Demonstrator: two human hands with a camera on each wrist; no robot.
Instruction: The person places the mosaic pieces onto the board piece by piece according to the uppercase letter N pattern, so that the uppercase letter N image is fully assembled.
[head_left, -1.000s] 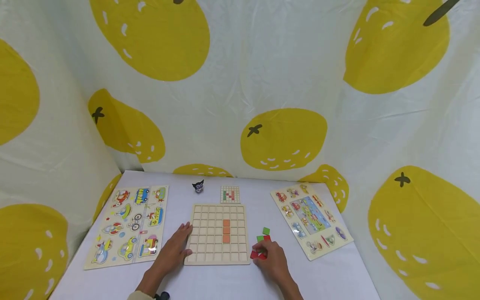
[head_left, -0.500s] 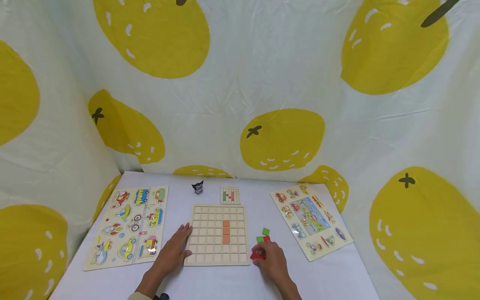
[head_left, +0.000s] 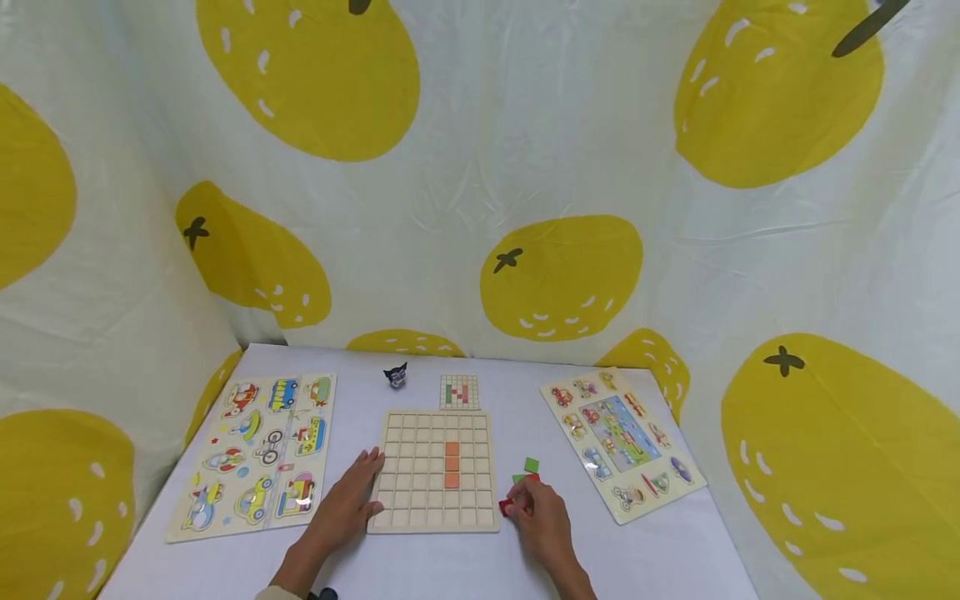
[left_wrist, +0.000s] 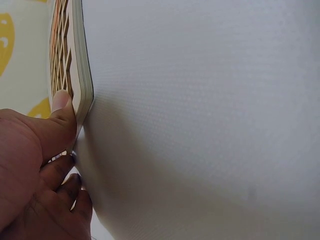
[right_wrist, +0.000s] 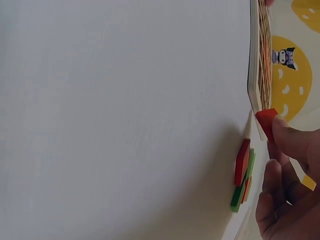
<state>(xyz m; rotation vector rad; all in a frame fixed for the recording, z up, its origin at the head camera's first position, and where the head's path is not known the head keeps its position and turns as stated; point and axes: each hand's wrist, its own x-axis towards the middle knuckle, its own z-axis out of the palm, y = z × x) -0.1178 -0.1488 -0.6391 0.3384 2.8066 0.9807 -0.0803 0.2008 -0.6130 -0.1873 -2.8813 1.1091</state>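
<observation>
A square wooden grid board (head_left: 416,479) lies mid-table, with a column of orange square tiles (head_left: 452,465) set in its cells. My left hand (head_left: 347,504) rests against the board's left edge; in the left wrist view its thumb (left_wrist: 61,107) touches the rim. At the board's right side, my right hand (head_left: 543,525) pinches a red square tile (right_wrist: 267,122) between thumb and finger, close to the board's near corner. Beside that hand, more red tiles (right_wrist: 242,162) and green tiles (head_left: 532,465) lie on the table, partly hidden by the hand in the head view.
Behind the board is a small pattern card (head_left: 459,392) with coloured squares. To its left stands a small dark figurine (head_left: 396,375). A vehicle puzzle board (head_left: 251,454) lies at left, another picture puzzle (head_left: 622,442) at right. A fruit-print curtain (head_left: 420,267) backs the white table.
My right hand, earlier over the red tiles, now holds one red tile and has shifted slightly. My left hand stays at the board's edge.
</observation>
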